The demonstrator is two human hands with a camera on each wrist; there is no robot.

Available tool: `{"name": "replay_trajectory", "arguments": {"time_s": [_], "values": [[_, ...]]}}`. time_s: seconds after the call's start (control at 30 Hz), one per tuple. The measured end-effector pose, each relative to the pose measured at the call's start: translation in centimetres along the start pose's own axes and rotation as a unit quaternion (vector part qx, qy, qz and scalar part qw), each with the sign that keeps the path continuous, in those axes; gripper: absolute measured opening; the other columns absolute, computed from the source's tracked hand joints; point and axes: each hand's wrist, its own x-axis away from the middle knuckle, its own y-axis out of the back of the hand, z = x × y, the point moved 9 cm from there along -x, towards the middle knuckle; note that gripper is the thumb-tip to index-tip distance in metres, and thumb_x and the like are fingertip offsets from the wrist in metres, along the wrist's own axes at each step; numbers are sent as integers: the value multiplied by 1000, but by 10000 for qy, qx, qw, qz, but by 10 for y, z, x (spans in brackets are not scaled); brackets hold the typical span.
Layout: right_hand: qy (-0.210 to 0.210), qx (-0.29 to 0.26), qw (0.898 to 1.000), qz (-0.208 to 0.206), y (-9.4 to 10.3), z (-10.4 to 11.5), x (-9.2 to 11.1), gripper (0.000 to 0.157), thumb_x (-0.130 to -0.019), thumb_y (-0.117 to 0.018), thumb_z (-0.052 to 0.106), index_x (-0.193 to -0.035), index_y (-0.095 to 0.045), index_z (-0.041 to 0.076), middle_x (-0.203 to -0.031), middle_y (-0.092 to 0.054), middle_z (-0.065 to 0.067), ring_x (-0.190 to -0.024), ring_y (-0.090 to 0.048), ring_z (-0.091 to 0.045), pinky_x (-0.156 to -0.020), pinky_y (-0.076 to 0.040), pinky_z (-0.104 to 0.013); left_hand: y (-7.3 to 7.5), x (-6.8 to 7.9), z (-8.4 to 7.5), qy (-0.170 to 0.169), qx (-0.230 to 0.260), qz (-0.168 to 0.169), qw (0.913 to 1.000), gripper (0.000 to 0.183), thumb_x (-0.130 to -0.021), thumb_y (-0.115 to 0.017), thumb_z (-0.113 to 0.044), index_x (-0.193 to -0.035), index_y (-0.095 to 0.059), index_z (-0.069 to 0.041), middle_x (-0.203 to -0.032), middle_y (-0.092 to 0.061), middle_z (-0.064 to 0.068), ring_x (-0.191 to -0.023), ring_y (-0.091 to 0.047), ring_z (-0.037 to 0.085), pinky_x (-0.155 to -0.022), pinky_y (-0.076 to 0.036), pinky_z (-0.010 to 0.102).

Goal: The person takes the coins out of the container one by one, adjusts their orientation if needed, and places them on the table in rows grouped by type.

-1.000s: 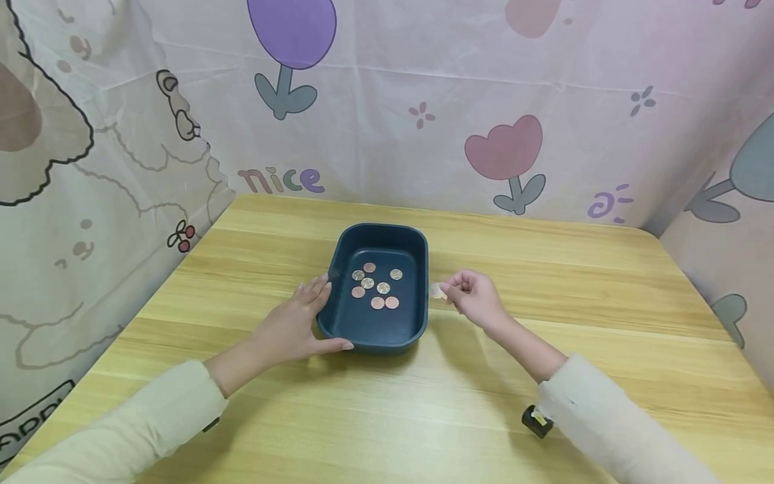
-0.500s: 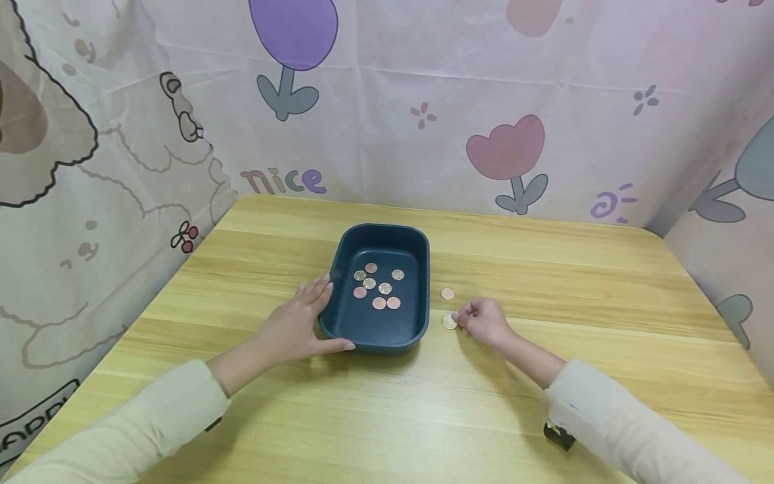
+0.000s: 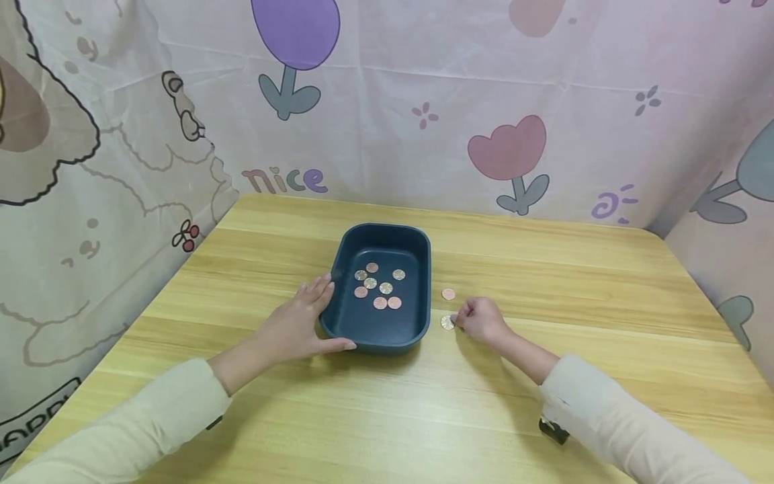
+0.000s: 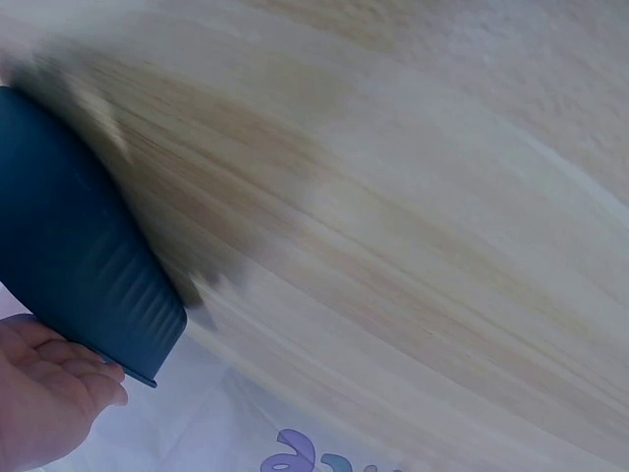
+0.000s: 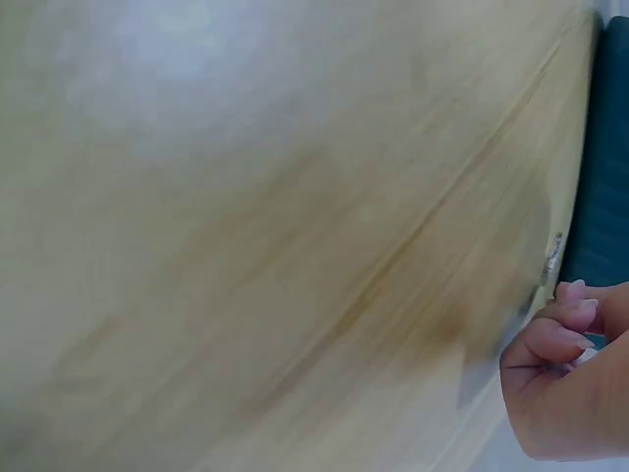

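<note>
A dark blue plastic box (image 3: 387, 329) stands on the table, with several gold and copper coins (image 3: 385, 288) lying flat inside. My left hand (image 3: 296, 319) holds its near left corner, the thumb along the front rim and the fingers at the left rim; this hold also shows in the left wrist view, where the fingers (image 4: 74, 369) meet the rim. To the right of the box, my right hand (image 3: 482, 319) pinches the edge of a gold coin (image 3: 447, 323) at table level. A copper coin (image 3: 448, 294) lies just beyond it, untouched. The right wrist view shows the curled fingers (image 5: 550, 339).
The wooden table (image 3: 574, 289) reaches back to a printed cloth (image 3: 393, 134) that hangs behind and at both sides. A small black device (image 3: 553, 430) sits under the right sleeve.
My right hand has drawn the gold coin toward me from beside the box, uncovering the copper coin. In the last half second it has barely moved. The left hand keeps its place.
</note>
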Motion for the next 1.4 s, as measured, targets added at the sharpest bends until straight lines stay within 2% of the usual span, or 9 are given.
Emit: {"name": "replay_trajectory", "arguments": {"time_s": [0.17, 0.27, 0.33, 0.53, 0.7, 0.83, 1.07, 1.23, 1.4], "values": [[458, -83, 9982, -380, 11, 14, -2, 14, -89, -55, 4, -76, -54, -2, -70, -60, -8, -68, -62, -21, -47, -39, -18, 0, 0, -1, -6, -22, 24, 10000, 106, -69, -64, -68, -139, -35, 6, -151, -25, 22, -137, -27, 41, -107, -33, 53], [931, -114, 9928, -744, 22, 33, -1, 16, -89, -59, 9, -77, -57, -2, -58, -49, 1, -52, -43, -9, -44, -34, -18, 1, 0, -2, 14, -62, 26, 10000, 106, -70, -64, -68, -139, -35, 6, -151, -25, 22, -137, -27, 41, -106, -33, 54], [1167, -374, 9885, -884, 26, 45, 0, 16, -89, -60, 10, -79, -58, -3, -58, -52, -2, -51, -44, -7, -43, -34, -18, 1, 0, -1, 28, -86, 23, 10000, 106, -69, -64, -68, -139, -35, 6, -150, -25, 22, -137, -28, 41, -106, -34, 54], [1534, -1261, 9776, -700, 17, 84, 0, 15, -88, -61, 8, -83, -57, -5, -60, -54, -7, -46, -44, -6, -42, -37, -17, 3, 1, 0, 45, -120, 16, 9999, 105, -69, -64, -68, -139, -36, 6, -150, -26, 22, -137, -28, 41, -105, -35, 53], [1835, -1484, 9703, -528, 0, 113, -5, 13, -88, -61, 7, -83, -57, -4, -58, -51, -1, -45, -44, -8, -42, -40, -18, 2, 1, 1, 11, -83, 17, 10000, 105, -69, -64, -68, -139, -36, 6, -150, -26, 23, -138, -27, 40, -107, -32, 53], [2049, -1537, 9658, -387, -14, 130, -12, 13, -89, -60, 7, -84, -57, -4, -59, -53, -10, -45, -45, -9, -44, -41, -18, 1, 0, 0, -27, -41, 32, 10000, 105, -70, -63, -68, -139, -36, 6, -150, -26, 22, -138, -27, 39, -108, -31, 53], [1396, -1350, 9807, -233, -37, 126, -29, 12, -90, -59, 10, -86, -59, -1, -63, -56, -13, -49, -52, -22, -46, -43, -17, 0, 0, 1, -95, -28, -15, 9999, 105, -70, -62, -69, -139, -36, 6, -150, -26, 22, -138, -27, 40, -107, -32, 53], [716, -1001, 9924, 34, -54, 116, -37, 12, -91, -58, 9, -84, -58, -1, -71, -62, -17, -46, -54, -16, -45, -47, -18, 2, 0, 0, -156, -44, -100, 9998, 105, -70, -62, -69, -139, -36, 6, -149, -28, 23, -138, -28, 39, -109, -31, 51], [404, 292, 9985, 236, -66, 111, -44, 10, -87, -61, 6, -79, -59, 0, -70, -62, -10, -50, -50, -10, -47, -42, -17, 1, 0, 1, -138, -40, -75, 9999, 105, -70, -62, -70, -139, -36, 6, -149, -27, 23, -138, -28, 38, -110, -30, 50]]}}
